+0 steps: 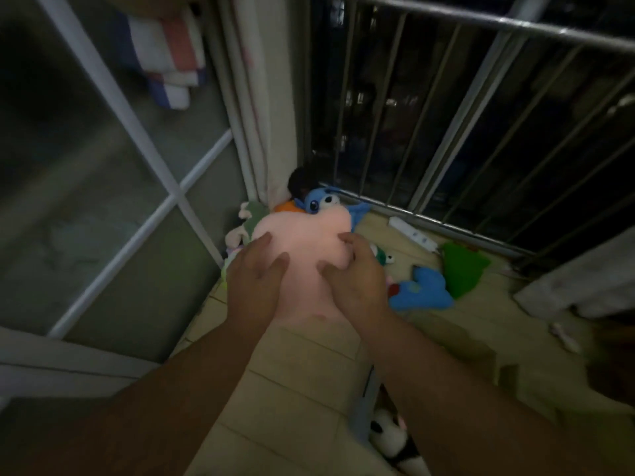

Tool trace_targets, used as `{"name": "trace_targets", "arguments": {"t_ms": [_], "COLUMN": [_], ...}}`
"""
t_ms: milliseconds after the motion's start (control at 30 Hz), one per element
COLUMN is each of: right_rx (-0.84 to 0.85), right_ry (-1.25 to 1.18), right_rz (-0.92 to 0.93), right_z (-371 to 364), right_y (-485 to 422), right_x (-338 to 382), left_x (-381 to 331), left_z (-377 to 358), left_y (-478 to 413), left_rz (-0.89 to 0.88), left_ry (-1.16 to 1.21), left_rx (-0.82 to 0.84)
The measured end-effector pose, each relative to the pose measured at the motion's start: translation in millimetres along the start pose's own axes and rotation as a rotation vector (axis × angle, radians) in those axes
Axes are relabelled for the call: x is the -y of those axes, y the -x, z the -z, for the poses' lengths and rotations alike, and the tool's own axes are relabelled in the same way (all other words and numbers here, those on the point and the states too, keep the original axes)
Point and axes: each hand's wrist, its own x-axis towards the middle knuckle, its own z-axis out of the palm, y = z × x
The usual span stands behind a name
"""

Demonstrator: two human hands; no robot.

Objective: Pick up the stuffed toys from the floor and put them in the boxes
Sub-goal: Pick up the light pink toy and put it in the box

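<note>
Resting at frame centre on the heap of toys in the corner, the large pink stuffed toy [302, 242] is flanked by the left hand [256, 280] and right hand [354, 273], both open with fingers spread, presumably because its bulk demands a two-handed lift.

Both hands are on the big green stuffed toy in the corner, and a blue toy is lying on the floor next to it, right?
Not quite. The big stuffed toy under the left hand and right hand is pink, not green, as the head view shows. The rest holds: it sits in the corner, and a blue toy lies on the floor beside it.
</note>
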Motion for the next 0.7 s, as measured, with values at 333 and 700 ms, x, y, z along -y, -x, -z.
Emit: {"name": "trace_targets", "arguments": {"t_ms": [333,700], "right_rx": [-0.095,-0.248], "right_ry": [-0.022,-0.014], "right_rz": [0.049,0.02], "right_z": [170.1,310.0], "right_y": [34.9,58.3], "right_x": [173.2,232.7], "left_x": [-240.7,-380.2], "left_z": [5.2,-49.1], "left_y": [43.4,59.0], "left_rz": [-0.055,-0.149], "left_ry": [-0.016,0.002], "left_rx": [0.07,0.241]}}
